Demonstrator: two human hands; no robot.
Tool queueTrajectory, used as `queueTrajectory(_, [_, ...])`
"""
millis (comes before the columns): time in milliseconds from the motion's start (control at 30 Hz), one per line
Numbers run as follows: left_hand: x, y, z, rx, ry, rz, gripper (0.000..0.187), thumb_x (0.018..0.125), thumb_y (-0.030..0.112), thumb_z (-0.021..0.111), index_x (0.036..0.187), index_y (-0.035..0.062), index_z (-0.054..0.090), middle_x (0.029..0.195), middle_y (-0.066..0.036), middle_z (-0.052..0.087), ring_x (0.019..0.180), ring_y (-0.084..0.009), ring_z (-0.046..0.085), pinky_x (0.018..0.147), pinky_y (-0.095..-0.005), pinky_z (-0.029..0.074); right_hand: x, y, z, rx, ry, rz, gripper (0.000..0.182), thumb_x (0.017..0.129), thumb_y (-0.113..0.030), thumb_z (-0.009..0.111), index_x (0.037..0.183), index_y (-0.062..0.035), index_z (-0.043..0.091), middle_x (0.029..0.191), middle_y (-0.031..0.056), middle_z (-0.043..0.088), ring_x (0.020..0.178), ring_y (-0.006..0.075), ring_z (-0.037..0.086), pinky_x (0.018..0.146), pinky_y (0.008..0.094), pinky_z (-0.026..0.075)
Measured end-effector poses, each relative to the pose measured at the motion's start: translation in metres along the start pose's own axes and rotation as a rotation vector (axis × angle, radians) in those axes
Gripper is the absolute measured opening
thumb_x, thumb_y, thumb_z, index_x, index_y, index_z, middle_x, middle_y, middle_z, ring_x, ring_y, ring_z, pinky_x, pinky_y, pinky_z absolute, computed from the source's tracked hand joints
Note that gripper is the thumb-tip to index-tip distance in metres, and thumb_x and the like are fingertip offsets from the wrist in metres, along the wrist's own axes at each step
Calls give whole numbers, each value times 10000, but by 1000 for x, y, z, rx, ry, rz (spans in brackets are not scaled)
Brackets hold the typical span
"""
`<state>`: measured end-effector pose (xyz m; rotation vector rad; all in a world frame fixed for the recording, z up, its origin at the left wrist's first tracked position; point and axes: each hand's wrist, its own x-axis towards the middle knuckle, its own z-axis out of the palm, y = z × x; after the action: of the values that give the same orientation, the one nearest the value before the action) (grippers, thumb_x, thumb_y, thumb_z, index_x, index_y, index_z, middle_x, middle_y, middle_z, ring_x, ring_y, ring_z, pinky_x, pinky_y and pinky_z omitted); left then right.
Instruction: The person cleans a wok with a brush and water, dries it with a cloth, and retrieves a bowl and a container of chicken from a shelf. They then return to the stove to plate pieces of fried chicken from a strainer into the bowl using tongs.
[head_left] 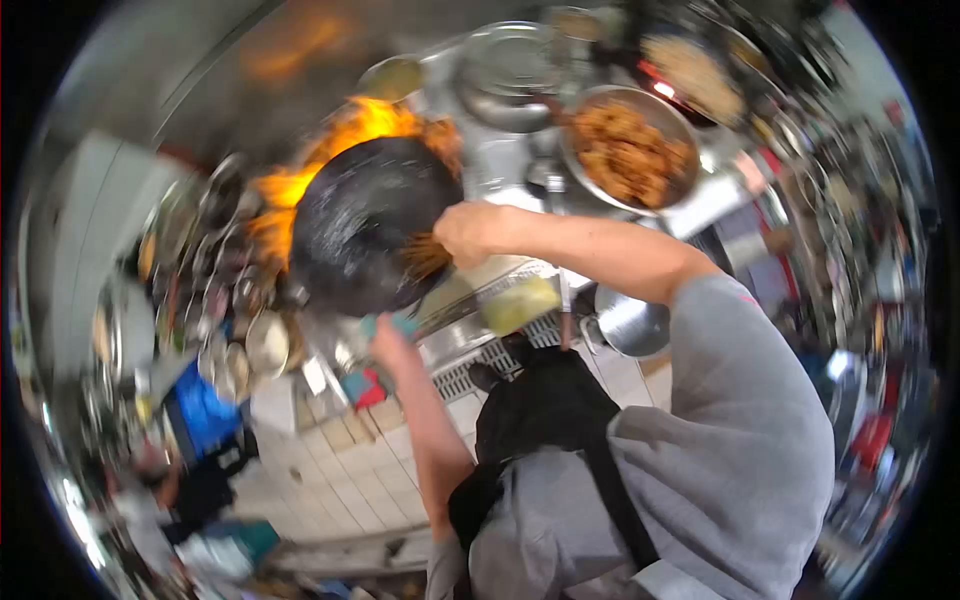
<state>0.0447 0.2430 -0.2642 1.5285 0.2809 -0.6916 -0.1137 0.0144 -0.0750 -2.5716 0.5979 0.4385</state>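
Observation:
A large dark wok [350, 215] is tilted over tall orange flames [375, 118], its inside wet and shiny. My left hand [390, 340] is closed on a teal cloth [403, 326] at the wok's near rim. The wok's grip, if any, is hidden there. My right hand [468, 236] reaches over the wok's right side, closed around a bamboo wok brush [426, 256]. The brush's bristles point into the wok. Motion blurs both hands somewhat.
A metal bowl of browned food pieces [630, 150] stands right of the wok. Behind it sits another pan [690, 75]. Steel lids [515, 60] lie at the back. Pots and bowls [268, 342] crowd the left. Another person [150, 495] is at the lower left.

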Motion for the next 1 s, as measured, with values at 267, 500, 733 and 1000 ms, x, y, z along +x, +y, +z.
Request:
queueTrajectory(267, [-39,45,-52,148,42,160,166,844,178,698,935,44,662,795,-85,672,587,-215,631,423,-352,451,-140,129,67,501,656,238,493,884,-302,692,1299,-36,708,1030,238,755,983,384,738,892,468,577])
queueTrajectory(500, [-55,98,-53,270,-14,289,210,873,180,694,996,20,636,807,-71,663,582,-177,611,413,-311,421,-173,82,184,1798,535,567,709,971,-266,727,1583,-47,443,901,114,688,576,166,613,427,310,467])
queueTrajectory(733, [-92,127,-19,403,-53,556,247,844,17,658,1087,17,611,851,-54,649,636,-138,612,522,-306,497,-90,49,205,2188,502,513,745,977,-163,703,1601,-59,310,875,126,644,634,182,597,490,327,465])
queueTrajectory(1000, [-154,77,-4,616,104,883,513,848,32,697,1321,-92,543,1148,-188,663,1020,-268,658,935,-394,526,6,-30,171,2794,441,599,198,1052,-238,585,1136,-112,458,895,119,543,729,232,596,597,388,537])
